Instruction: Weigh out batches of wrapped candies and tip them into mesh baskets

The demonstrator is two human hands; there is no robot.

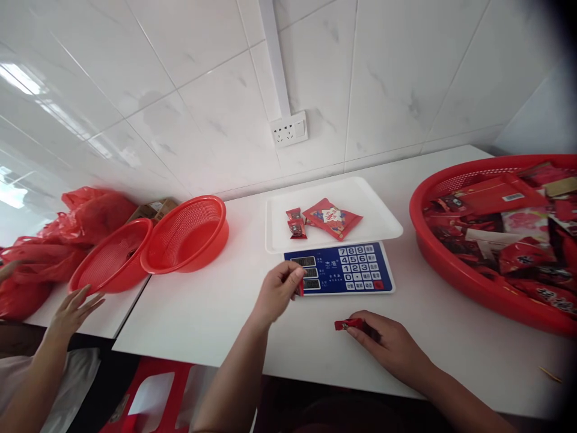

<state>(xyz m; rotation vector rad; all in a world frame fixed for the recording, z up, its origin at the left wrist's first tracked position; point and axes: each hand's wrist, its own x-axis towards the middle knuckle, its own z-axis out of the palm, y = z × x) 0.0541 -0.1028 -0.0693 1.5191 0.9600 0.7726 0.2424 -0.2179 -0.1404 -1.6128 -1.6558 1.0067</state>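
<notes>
My left hand (pixel 276 292) is closed in a pinch on a small red packet (pixel 300 287), just in front of the blue keypad of a scale (pixel 342 268). My right hand (pixel 387 343) rests on the white table, fingers closed on another small red packet (pixel 348 325). The scale's white tray (pixel 378 219) holds a larger red snack packet (pixel 332 218) and two small red packets (pixel 296 222).
A big red basket (pixel 455 273) full of several red packets sits at the right. Two red mesh baskets (pixel 187 236) stand at the left, with red plastic bags (pixel 67 234) behind. Another person's hand (pixel 72 310) reaches in at far left. A wall socket (pixel 289 128) is above.
</notes>
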